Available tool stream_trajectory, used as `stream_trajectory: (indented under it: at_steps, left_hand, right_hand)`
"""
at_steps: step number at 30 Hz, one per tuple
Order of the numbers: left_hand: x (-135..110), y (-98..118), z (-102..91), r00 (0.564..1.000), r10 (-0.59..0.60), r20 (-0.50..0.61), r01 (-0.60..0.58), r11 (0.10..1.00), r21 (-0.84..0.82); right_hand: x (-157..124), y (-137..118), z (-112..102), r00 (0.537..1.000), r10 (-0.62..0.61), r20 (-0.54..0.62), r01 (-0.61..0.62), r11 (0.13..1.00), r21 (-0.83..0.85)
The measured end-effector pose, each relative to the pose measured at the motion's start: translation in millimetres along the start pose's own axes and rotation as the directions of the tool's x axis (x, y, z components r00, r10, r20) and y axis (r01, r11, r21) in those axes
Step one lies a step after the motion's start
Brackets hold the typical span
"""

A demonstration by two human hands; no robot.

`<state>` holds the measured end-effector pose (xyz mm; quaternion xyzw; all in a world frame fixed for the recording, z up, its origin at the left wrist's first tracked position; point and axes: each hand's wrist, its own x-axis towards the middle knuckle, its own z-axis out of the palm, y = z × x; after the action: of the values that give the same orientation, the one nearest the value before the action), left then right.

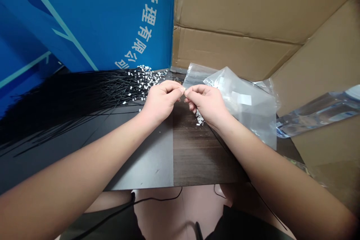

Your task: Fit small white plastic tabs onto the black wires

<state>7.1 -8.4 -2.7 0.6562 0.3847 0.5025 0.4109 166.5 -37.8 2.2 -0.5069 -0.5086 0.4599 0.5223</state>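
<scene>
My left hand and my right hand meet fingertip to fingertip above the table, both closed in a pinch. A thin black wire trails from my right hand, under the forearm and past the table's front edge. Whatever is pinched in my left fingertips is too small and covered to make out. Just below my right hand lie small loose white pieces. To the left spreads a big bundle of black wires, many with small white ends pointing toward my left hand.
Clear plastic bags, one with a white label, lie right of my hands. A clear plastic bottle is at the far right. Cardboard and a blue printed panel stand behind the dark table. A cable hangs below its edge.
</scene>
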Motion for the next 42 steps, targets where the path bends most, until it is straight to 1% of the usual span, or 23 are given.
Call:
stream_trajectory:
  at_steps: [3,7,9,12,14,16,18,21,23,25,27,29,34,37,42]
  left_hand:
    - [2,-1,-2.5,0.999,0.032,0.008,-0.032,0.999,0.031]
    - [3,0,-3.7,0.999,0.021,0.03,-0.021,1.0,0.016]
    - [2,0,-3.3,0.999,-0.02,0.039,0.021,1.0,-0.02]
    - [3,0,-2.8,0.992,-0.12,0.043,0.124,0.987,-0.106]
    - [4,-1,-3.7,0.985,-0.163,0.051,0.169,0.977,-0.129]
    - [6,-4,-6.3,0.982,-0.178,0.07,0.184,0.978,-0.093]
    - [8,-6,-10.3,0.981,-0.162,0.101,0.165,0.986,-0.018]
    - [11,-9,-16.9,0.982,-0.087,0.166,0.068,0.991,0.119]
    - [12,-9,-19.7,0.978,-0.053,0.204,0.017,0.985,0.173]
    - [11,-8,-20.3,0.973,-0.044,0.225,0.002,0.983,0.182]
    - [10,-6,-18.7,0.971,-0.048,0.233,0.012,0.988,0.153]
    - [7,-5,-15.7,0.973,-0.07,0.219,0.049,0.994,0.101]
    - [4,-1,-9.3,0.971,-0.159,0.179,0.168,0.985,-0.036]
    - [4,1,-8.6,0.968,-0.188,0.169,0.196,0.98,-0.036]
    - [4,3,-9.6,0.966,-0.161,0.202,0.162,0.987,0.011]
  right_hand:
    - [0,1,-1,1.0,-0.008,0.009,0.008,0.999,-0.039]
    - [1,5,-2,0.999,-0.028,0.024,0.029,0.999,-0.043]
    - [2,6,-2,0.999,-0.029,0.029,0.031,0.998,-0.052]
    - [4,7,-4,0.998,-0.044,0.047,0.049,0.993,-0.104]
    - [5,7,-7,0.995,-0.085,0.046,0.091,0.985,-0.15]
    - [7,6,-11,0.986,-0.166,0.029,0.168,0.966,-0.198]
    - [7,5,-16,0.961,-0.273,0.034,0.271,0.922,-0.276]
    - [6,2,-21,0.906,-0.401,0.133,0.418,0.801,-0.428]
    - [6,1,-23,0.873,-0.44,0.21,0.482,0.714,-0.508]
    - [5,0,-23,0.852,-0.459,0.253,0.516,0.648,-0.561]
    - [6,0,-23,0.844,-0.472,0.257,0.523,0.614,-0.591]
    - [6,1,-23,0.84,-0.482,0.249,0.523,0.598,-0.607]
    - [9,4,-23,0.835,-0.497,0.235,0.523,0.588,-0.616]
    - [9,5,-24,0.834,-0.512,0.203,0.515,0.592,-0.62]
    - [9,5,-23,0.826,-0.525,0.204,0.522,0.576,-0.629]
